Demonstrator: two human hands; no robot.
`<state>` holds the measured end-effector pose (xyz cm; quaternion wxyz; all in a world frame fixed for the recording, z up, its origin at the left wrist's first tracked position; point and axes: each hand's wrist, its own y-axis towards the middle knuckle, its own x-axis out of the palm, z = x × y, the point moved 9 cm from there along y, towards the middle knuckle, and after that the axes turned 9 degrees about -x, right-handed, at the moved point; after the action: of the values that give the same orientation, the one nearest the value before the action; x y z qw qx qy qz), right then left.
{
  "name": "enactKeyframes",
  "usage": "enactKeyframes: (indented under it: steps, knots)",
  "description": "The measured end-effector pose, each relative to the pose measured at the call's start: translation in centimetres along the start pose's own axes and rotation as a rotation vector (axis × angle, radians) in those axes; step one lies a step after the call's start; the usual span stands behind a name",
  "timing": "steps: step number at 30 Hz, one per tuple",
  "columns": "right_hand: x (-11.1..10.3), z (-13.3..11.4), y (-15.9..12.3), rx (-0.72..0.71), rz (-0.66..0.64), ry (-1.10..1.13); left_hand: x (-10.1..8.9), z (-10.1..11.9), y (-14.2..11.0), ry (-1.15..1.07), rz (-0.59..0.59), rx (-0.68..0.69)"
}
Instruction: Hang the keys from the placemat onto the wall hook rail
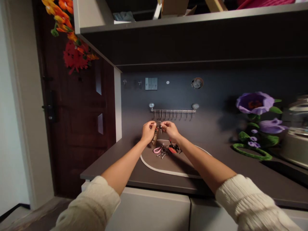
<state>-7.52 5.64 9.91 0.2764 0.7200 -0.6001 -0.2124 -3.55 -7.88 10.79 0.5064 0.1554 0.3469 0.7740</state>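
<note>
My left hand (148, 132) and my right hand (170, 131) are raised close together, fingers closed in a pinch. Between them is a key ring (159, 123) with metal keys (161, 129) hanging near my right fingertips. A brown lettered key tag (155, 137) dangles beside my left fingers. Just above and behind is a rail with several hooks (173, 111), apart from my hands. Below, on a white-edged brown mat (166, 172), lie a bunch of keys (162, 155), a pink strap (157, 149) and a red and black key item (172, 149).
A dark counter (231, 179) carries purple artificial flowers (255, 104) and a pale appliance with a clear top (295, 138) at right. Overhead juts a shelf (192, 21). Two small hooks (140, 83) and a switch panel (151, 83) are on the wall. A dark red door (79, 138) stands left.
</note>
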Motion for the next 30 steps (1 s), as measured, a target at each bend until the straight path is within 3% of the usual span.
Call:
enactKeyframes:
  steps: [4,9,19,30]
  knots:
    - [0.3,0.0,2.1,0.015,0.066,-0.029,-1.7,-2.1,0.0,0.153,0.137,-0.022]
    - [0.7,1.1,4.3,0.061,0.159,-0.073,-2.1,-3.8,-0.4,0.283,0.114,-0.011]
    - [1.2,4.7,7.2,0.104,0.337,0.001,-1.5,-3.1,-0.8,0.554,0.07,0.078]
    - [0.6,6.5,6.9,0.151,0.428,-0.117,-1.1,-2.9,-1.0,0.623,0.044,0.07]
